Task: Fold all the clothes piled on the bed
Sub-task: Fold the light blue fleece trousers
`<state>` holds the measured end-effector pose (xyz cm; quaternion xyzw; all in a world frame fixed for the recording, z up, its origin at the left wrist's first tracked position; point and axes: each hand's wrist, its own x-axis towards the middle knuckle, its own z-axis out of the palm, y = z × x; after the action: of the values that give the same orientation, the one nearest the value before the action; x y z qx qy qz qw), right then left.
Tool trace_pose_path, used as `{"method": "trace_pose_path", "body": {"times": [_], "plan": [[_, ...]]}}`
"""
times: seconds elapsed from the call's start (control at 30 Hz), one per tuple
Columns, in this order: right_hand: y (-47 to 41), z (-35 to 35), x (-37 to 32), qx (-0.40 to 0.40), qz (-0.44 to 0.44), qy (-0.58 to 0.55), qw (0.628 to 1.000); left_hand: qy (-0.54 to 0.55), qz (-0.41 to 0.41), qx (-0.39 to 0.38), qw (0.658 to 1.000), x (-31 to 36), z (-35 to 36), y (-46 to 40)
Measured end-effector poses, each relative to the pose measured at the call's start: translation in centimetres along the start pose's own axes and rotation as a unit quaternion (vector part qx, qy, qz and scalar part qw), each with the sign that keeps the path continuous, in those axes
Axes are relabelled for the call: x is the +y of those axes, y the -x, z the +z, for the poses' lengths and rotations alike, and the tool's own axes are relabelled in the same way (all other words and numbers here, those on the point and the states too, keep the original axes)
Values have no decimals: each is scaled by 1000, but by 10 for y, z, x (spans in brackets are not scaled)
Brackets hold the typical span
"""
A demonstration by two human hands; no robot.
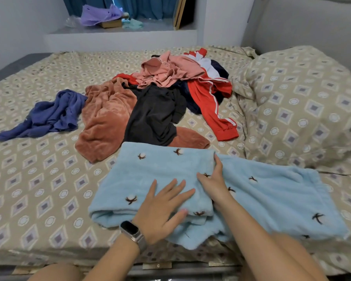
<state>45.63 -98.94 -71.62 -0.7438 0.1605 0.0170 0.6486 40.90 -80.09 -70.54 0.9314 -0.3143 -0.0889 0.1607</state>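
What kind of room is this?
Most likely a bedroom at home: a bed with a patterned sheet, a matching pillow at its right, and curtains behind a ledge.

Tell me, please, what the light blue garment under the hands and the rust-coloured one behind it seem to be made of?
Light blue garment: probably plush fleece, matte and fuzzy, with a soft nap and thick rounded folded edges. Rust-coloured garment: likely velvety fleece or velour; its pile shows a faint sheen along the creases.
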Motion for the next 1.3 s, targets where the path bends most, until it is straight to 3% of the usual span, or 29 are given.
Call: {"method": "trace_pose_path", "body": {"times": [0.13, 0.27, 0.33, 0.4, 0.5, 0.57, 0.67, 0.73, 0.8, 0.9, 1.03, 1.2, 1.3], "plan": [[-3, 2, 10, -67, -73, 114, 988, 66, -85, 12, 994, 16, 13, -11], [5, 6, 24, 61, -138, 306, 940, -71, -143, -48, 986, 20, 30, -24], [1, 0, 28, 60, -132, 395, 907, -84, -151, -67, 983, 21, 31, -29], [-5, -9, 28, 11, -97, 369, 924, -76, -150, -89, 982, 21, 27, -34], [-2, -33, 9, -17, -75, 167, 983, -33, -158, -79, 984, 27, 15, -42], [4, -65, -3, 32, -67, 102, 992, 1, -149, -32, 988, 36, 10, -46], [11, -132, -4, 203, -77, 229, 949, 18, -82, 12, 996, 61, 11, -56], [22, -172, 5, 290, 10, 343, 893, -16, -52, 21, 998, 76, 19, -66], [37, -199, 18, 301, 141, 397, 856, -72, -49, 25, 996, 84, 31, -78], [52, -223, 39, 235, 248, 331, 880, -111, -88, 12, 990, 84, 49, -95], [57, -244, 55, 211, 253, 197, 923, -154, -119, -19, 981, 80, 65, -106], [61, -271, 47, 141, 275, 31, 951, -110, -162, 61, 979, 70, 58, -114], [59, -276, 44, 159, 261, -28, 952, -88, -237, 121, 960, 71, 55, -117]]}}
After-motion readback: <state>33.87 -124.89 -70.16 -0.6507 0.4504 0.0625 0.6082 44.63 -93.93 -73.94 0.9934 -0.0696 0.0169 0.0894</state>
